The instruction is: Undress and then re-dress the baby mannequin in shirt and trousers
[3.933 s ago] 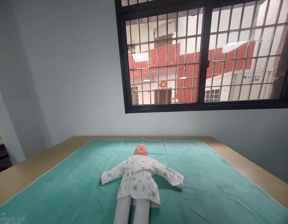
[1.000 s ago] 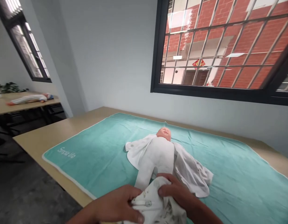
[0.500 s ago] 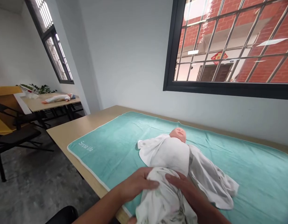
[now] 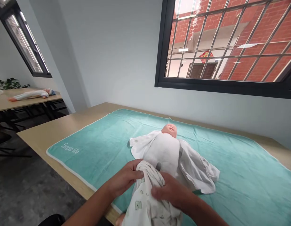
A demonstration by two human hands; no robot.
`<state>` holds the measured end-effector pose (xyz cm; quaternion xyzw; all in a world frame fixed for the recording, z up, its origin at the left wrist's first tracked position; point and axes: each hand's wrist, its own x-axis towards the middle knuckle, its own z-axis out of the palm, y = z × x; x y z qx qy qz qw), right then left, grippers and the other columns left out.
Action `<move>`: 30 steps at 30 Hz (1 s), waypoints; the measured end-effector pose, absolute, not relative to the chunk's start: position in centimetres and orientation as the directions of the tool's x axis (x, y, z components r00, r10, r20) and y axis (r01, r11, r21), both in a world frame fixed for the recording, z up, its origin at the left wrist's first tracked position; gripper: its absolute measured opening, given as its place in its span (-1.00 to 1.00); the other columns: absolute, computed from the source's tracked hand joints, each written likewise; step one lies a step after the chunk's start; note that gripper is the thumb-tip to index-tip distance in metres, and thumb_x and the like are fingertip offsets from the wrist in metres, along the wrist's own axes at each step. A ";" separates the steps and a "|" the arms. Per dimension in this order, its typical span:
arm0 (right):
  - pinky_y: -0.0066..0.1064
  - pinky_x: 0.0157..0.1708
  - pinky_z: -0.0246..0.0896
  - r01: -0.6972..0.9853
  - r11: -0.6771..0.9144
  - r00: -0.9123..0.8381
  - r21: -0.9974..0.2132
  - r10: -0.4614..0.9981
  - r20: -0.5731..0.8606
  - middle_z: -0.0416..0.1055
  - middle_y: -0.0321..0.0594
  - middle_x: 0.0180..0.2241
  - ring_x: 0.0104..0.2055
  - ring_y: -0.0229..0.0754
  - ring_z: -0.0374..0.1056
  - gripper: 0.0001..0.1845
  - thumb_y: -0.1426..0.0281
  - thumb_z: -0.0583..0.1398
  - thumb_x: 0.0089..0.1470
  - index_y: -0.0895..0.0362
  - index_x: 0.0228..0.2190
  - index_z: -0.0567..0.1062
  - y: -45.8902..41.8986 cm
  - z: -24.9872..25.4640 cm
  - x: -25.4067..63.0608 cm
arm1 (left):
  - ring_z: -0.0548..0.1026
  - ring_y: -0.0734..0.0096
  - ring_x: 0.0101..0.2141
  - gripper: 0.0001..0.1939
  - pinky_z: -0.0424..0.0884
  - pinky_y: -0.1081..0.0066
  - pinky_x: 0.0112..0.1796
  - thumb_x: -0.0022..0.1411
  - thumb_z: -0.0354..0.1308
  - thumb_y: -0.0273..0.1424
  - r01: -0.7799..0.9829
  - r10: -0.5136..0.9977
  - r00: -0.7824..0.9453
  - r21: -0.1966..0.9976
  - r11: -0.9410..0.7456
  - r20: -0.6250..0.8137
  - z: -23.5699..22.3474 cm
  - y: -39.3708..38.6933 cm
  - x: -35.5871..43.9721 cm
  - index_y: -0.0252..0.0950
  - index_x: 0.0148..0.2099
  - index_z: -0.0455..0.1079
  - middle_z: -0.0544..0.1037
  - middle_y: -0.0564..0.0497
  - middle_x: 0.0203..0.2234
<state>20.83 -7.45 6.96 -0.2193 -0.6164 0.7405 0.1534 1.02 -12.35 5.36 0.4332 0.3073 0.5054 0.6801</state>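
Observation:
A baby doll (image 4: 160,149) lies on its back on a turquoise towel (image 4: 103,138), its head toward the wall. Its white top (image 4: 197,164) is spread open to both sides. Over its lower body are bunched baby pants (image 4: 145,197), white with a green animal print. At the left of the waistband, my left hand (image 4: 124,175) is closed on the fabric, thumb on top. My right hand (image 4: 167,190) grips the right side of the pants. A bit of the doll's foot (image 4: 120,218) shows below the pants; most of the legs is hidden.
The towel covers much of a wooden table (image 4: 58,124) by the wall. A barred window (image 4: 218,40) is above. At the far left, another doll (image 4: 32,94) lies on a second table (image 4: 4,102), with a plant (image 4: 10,83) behind. A dark chair (image 4: 4,138) stands nearby.
The view has turned to the right. The pants are pulled up and turned in my hands, showing more of the print. My right hand has moved lower along their side.

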 end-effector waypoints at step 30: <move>-0.35 -0.26 0.26 0.123 -0.167 -0.814 -0.978 0.547 -0.195 0.50 -0.22 -0.36 -0.30 -0.13 0.37 -0.61 0.20 0.37 -0.14 0.19 -0.28 0.57 -7.8 7.2 20.8 | 0.47 0.31 -0.26 -0.56 0.34 0.41 -0.19 0.01 0.37 -0.23 -0.374 0.887 0.461 0.901 0.219 -0.025 5.4 -13.1 1.1 -0.38 -0.10 0.47 0.54 -0.05 -0.33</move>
